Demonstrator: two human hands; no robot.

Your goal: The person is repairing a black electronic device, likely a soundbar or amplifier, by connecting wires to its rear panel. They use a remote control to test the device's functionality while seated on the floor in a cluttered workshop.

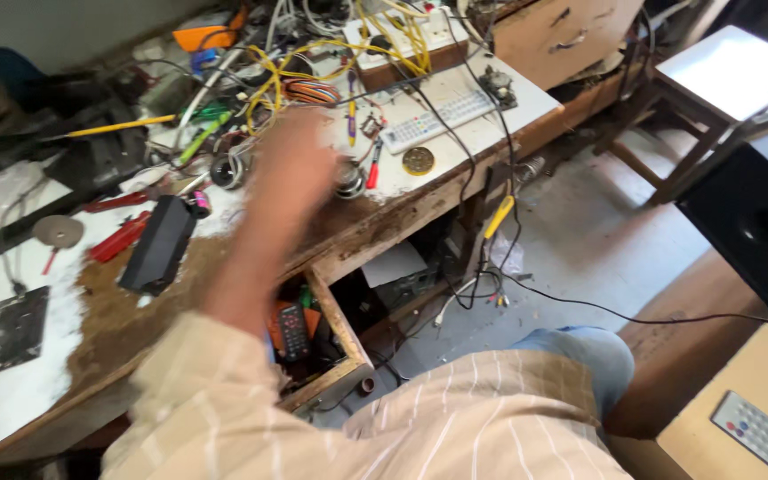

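Worn wood and chipped white laminate across the workbench (pixel 375 227), filling the left and middle of the frame. Reaches over it from the lower left in a striped sleeve (pixel 197 400): the left hand (pixel 300 156), blurred, so cannot tell whether the fingers are spread, curled or closed on anything. Right hand nowhere in view. Sits just right of that hand, near the bench's front edge at centre frame: a round metal part (pixel 349 180), touching or just clear of the fingers, impossible to say which. Looks dense for its size, rigid and smooth-sided, likely to roll or slip if pinched from above; probably best taken around the rim with thumb opposite two fingers, away from any thin leads. Counts one such part near the hand. Counts three remotes: a white remote (pixel 424 124) up-centre, a black remote (pixel 293 331) in the open drawer (pixel 335 324) below, a grey remote (pixel 759 433) at lower right. One brass disc (pixel 418 160), one black box (pixel 160 244), two red-handled tools (pixel 120 236) at left, one tangle of yellow wires (pixel 313 53) along the top.
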